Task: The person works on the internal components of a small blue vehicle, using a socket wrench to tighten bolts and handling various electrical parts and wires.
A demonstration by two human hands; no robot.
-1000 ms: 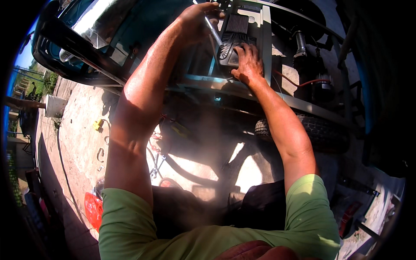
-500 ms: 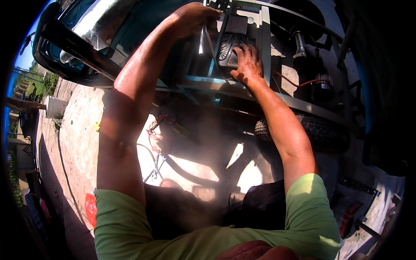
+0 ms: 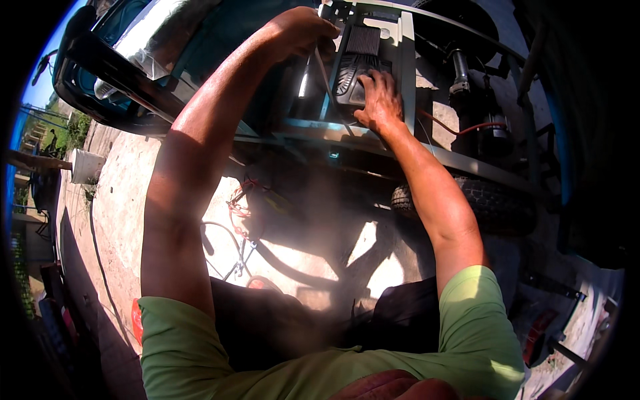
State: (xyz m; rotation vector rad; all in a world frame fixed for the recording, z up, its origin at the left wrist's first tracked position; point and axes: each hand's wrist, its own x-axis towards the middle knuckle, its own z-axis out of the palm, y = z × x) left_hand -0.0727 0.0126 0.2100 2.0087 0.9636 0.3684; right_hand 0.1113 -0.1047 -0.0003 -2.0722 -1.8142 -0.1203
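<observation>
My left hand [image 3: 300, 30] is at the top of the view, fingers curled by the metal frame. A shiny metal rod-like tool [image 3: 305, 80] hangs beneath it and seems gripped there; its upper end is hidden behind the hand, so its exact kind does not show. My right hand [image 3: 382, 100] rests with spread fingers on a black, finned engine cover [image 3: 350, 77]. A dark ribbed block [image 3: 364, 40] sits just beyond that cover. Both lie between the rails of a pale metal frame [image 3: 407, 60].
A tyre [image 3: 490, 203] lies under the frame at the right, near a red hose [image 3: 460, 128]. Red and dark cables [image 3: 239, 207] are on the concrete floor below my arms. A black curved bar [image 3: 110, 67] runs along the upper left, and a white bucket [image 3: 87, 165] stands farther left.
My left forearm and elbow have shifted slightly left, and the shiny tool beneath that hand has swung a little left. My right hand stays on the engine cover.
</observation>
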